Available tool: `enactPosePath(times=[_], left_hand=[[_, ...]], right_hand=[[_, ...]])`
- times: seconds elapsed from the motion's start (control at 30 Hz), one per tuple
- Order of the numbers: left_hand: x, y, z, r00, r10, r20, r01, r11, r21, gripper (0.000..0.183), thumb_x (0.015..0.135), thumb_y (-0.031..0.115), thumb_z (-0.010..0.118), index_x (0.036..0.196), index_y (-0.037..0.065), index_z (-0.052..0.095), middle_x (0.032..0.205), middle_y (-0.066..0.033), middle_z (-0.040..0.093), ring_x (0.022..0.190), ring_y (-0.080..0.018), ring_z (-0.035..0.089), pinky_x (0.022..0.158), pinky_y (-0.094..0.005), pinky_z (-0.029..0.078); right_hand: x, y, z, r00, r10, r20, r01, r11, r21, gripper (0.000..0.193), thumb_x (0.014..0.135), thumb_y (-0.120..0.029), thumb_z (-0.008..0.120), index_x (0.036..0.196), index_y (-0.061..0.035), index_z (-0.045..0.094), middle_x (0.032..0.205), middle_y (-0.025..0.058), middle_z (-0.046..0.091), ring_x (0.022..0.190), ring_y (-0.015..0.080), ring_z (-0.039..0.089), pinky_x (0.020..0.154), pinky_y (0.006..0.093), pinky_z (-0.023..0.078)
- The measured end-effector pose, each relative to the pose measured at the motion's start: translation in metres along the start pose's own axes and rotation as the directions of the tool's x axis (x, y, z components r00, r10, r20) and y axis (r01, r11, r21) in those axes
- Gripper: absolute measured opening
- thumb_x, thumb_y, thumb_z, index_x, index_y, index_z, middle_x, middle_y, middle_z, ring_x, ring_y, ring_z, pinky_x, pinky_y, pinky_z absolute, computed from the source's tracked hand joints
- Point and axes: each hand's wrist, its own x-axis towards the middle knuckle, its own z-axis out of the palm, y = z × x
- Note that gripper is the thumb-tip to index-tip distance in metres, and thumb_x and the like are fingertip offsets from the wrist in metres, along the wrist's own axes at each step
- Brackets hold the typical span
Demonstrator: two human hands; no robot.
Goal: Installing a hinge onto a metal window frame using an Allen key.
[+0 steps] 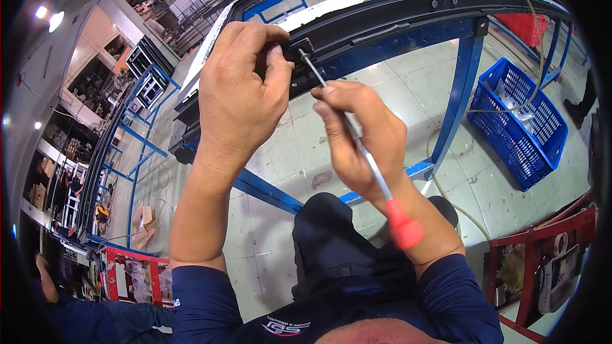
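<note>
The right hand (373,130), between two and three o'clock, has thumb and forefinger closed on the shank of a screwdriver (380,175), which runs from twelve o'clock to its red handle at four. It looks light and stiff, the bare metal probably slick; the handle should give surer purchase. The left hand (245,83), at eleven, curls beside the black frame (382,32) (I cannot tell whether its fingers grip anything). That long frame, spanning twelve to one, seems rigid and heavy, best held by its edge.
</note>
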Motion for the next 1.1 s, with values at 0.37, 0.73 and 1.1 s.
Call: enactPosePath(times=[0.37, 0.73, 1.1], left_hand=[[0.003, 0.000, -0.016, 0.988, -0.024, 0.156, 0.033, 0.998, -0.057, 0.018, 0.089, -0.001, 0.061, 0.107, -0.001, 0.066, 0.104, -0.0097, 0.063, 0.083, -0.0169, 0.074, 0.070, -0.0270, 0.056], [0.005, 0.003, -0.016, 0.982, -0.009, 0.186, 0.017, 0.999, -0.044, 0.026, 0.085, -0.002, 0.064, 0.110, 0.001, 0.068, 0.105, -0.0106, 0.062, 0.081, -0.0174, 0.068, 0.072, -0.0284, 0.057], [0.000, -0.001, -0.011, 0.958, 0.228, 0.172, -0.242, 0.968, 0.061, 0.018, 0.083, 0.007, 0.072, 0.101, 0.009, 0.071, 0.106, -0.0079, 0.061, 0.074, -0.0232, 0.069, 0.066, -0.0332, 0.056]], right_hand=[[0.031, -0.010, -0.012, 0.948, -0.160, 0.275, 0.237, 0.932, -0.275, 0.027, 0.074, 0.011, 0.072, 0.096, -0.0003, 0.061, 0.089, 0.0142, 0.069, 0.077, 0.0306, 0.068, 0.068, 0.0360, 0.055], [0.040, 0.012, -0.006, 0.887, -0.422, 0.188, 0.461, 0.824, -0.329, 0.023, 0.077, -0.006, 0.080, 0.081, -0.0054, 0.057, 0.073, 0.0083, 0.061, 0.063, 0.0243, 0.060, 0.058, 0.0344, 0.047], [0.044, 0.015, -0.007, 0.906, -0.378, 0.189, 0.422, 0.835, -0.352, 0.029, 0.078, -0.018, 0.079, 0.070, -0.0110, 0.052, 0.064, 0.0045, 0.048, 0.057, 0.0245, 0.052, 0.054, 0.0380, 0.040]])
